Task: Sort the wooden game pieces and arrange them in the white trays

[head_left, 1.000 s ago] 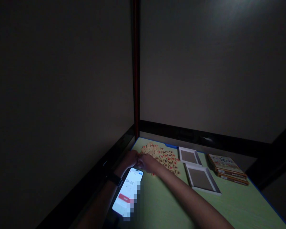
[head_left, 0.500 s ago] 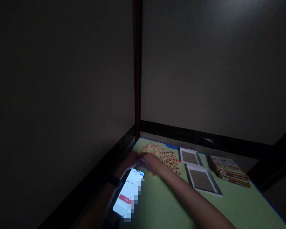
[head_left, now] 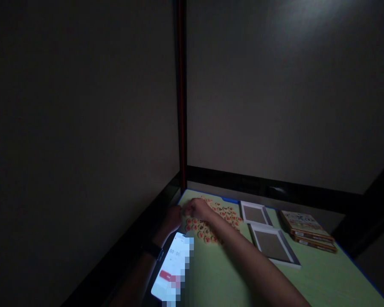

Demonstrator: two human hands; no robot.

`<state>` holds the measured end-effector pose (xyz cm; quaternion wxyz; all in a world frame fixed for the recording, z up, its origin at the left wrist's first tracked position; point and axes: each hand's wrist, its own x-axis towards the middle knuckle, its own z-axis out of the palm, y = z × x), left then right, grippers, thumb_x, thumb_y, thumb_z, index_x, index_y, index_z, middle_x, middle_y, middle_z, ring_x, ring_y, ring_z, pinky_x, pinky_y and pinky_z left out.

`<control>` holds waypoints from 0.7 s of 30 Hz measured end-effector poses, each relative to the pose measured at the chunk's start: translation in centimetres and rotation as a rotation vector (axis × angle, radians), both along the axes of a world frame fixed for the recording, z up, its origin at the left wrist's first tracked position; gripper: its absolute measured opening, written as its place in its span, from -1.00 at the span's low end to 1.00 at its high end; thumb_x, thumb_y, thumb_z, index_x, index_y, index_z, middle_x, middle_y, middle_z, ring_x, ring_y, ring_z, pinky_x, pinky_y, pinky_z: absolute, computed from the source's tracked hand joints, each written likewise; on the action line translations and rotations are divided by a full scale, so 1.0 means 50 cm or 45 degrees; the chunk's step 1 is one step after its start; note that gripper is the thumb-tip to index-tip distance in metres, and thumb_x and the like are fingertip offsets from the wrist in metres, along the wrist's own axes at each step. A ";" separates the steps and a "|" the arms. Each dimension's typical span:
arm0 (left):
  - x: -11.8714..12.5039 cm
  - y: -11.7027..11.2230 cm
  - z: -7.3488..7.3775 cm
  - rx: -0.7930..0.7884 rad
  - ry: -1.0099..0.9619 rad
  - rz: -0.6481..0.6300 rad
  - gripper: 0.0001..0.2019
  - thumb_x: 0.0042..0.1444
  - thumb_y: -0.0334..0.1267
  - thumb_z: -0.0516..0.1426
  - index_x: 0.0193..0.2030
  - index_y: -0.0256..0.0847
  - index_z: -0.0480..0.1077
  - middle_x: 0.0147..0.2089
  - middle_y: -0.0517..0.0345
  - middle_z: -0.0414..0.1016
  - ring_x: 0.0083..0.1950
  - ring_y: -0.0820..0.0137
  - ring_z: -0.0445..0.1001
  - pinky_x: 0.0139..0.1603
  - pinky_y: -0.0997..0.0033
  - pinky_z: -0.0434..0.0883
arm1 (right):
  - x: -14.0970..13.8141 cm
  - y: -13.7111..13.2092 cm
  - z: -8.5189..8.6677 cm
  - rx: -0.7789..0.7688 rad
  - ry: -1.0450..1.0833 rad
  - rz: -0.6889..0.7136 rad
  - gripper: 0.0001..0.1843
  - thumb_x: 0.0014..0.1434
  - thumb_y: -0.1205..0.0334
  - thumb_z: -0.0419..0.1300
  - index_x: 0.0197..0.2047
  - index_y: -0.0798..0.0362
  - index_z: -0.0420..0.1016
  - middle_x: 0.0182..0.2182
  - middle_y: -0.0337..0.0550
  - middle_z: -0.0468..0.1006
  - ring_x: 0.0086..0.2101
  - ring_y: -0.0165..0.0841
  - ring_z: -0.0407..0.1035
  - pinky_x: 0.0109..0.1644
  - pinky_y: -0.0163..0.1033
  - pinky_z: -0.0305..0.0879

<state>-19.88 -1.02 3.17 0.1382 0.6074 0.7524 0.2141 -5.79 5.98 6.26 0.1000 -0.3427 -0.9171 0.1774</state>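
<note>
Many round Chinese chess pieces (head_left: 208, 233) with red or black characters lie spread on the green tabletop (head_left: 217, 277). Over their left part is my right hand (head_left: 198, 209), its fingers curled closed; whatever is in them, if anything, is hidden. My left hand (head_left: 173, 217), dark and also closed, hovers by the table's left edge just left of the right hand. What it holds cannot be made out. A lit phone (head_left: 172, 268) with a timer on its screen lies below the left hand, partly pixelated.
Two white open box trays (head_left: 277, 245) rest right of the pieces, one behind the other. Farther right sits a stack of flat printed boxes (head_left: 307, 226). Dark walls (head_left: 259, 106) meet in a corner behind the table.
My hands were together and have moved apart, the right one slightly up. More pieces now show in front of my right hand, near the phone.
</note>
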 end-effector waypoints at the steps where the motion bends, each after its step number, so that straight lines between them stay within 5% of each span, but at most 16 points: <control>1: -0.001 0.000 0.000 0.001 -0.020 -0.021 -0.78 0.20 -0.48 -0.01 -0.24 -0.29 0.46 -0.20 -0.02 0.58 -0.14 0.34 0.52 -0.17 0.44 0.33 | -0.010 -0.005 -0.005 0.016 -0.019 0.003 -0.74 0.06 0.47 0.21 -0.25 0.01 0.66 -0.26 -0.19 0.69 -0.17 -0.31 0.55 -0.12 -0.36 0.33; 10: -0.013 0.010 -0.005 -0.115 -0.040 -0.164 -0.79 0.21 -0.37 0.03 -0.35 -0.28 0.48 -0.28 0.01 0.61 -0.20 0.30 0.54 -0.28 0.45 0.27 | -0.028 -0.013 -0.021 0.123 -0.130 -0.081 -0.73 0.05 0.25 0.28 -0.16 0.00 0.69 -0.12 -0.02 0.66 -0.06 -0.12 0.50 -0.11 -0.26 0.36; 16: -0.010 0.020 -0.001 -0.117 0.094 -0.133 -0.82 0.18 -0.40 0.06 -0.34 -0.30 0.48 -0.22 -0.01 0.58 -0.18 0.31 0.51 -0.22 0.44 0.29 | 0.062 0.072 0.016 0.117 -0.111 -0.206 -0.67 0.15 0.39 0.13 -0.09 0.01 0.65 -0.15 -0.09 0.67 -0.12 -0.29 0.53 -0.14 -0.35 0.31; 21: 0.019 0.077 0.008 -0.029 0.234 -0.257 -0.75 0.20 -0.42 0.03 -0.09 -0.31 0.50 -0.05 -0.09 0.54 0.03 0.25 0.48 0.07 0.35 0.31 | 0.141 0.130 0.012 0.101 -0.203 -0.291 -0.66 0.08 0.42 0.20 -0.06 0.09 0.62 -0.10 0.06 0.65 -0.10 -0.17 0.52 -0.16 -0.29 0.30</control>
